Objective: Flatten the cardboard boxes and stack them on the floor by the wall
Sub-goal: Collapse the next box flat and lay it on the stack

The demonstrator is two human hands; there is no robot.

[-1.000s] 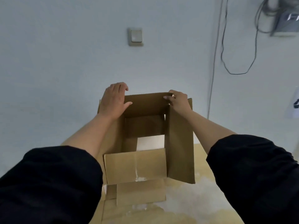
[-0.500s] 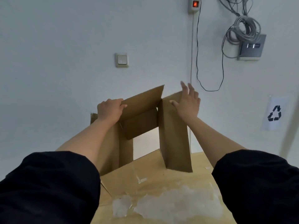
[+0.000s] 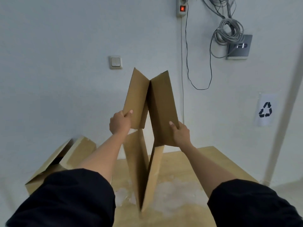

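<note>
I hold a brown cardboard box (image 3: 160, 102) up in front of the white wall, folded into a narrow V with its panels nearly together. My left hand (image 3: 120, 122) grips the left panel's edge, thumb on the front. My right hand (image 3: 179, 132) grips the right panel near its lower corner. The box's lower flaps (image 3: 144, 171) hang down over the wooden table (image 3: 205, 163). A second cardboard box (image 3: 65, 161), still in shape with a flap open, sits at the left behind my left arm.
The wall carries a light switch (image 3: 115, 62), a power strip (image 3: 182, 7) with a red lit switch, hanging cables (image 3: 227, 30), a grey wall box (image 3: 239, 47) and a recycling sign (image 3: 265, 109). A white pipe (image 3: 282, 115) runs down at right. White patches mark the table top.
The box went from open and standing on the table to lifted and squeezed nearly flat. Both hands shifted from its top rim to its side panels. The view tilted up.
</note>
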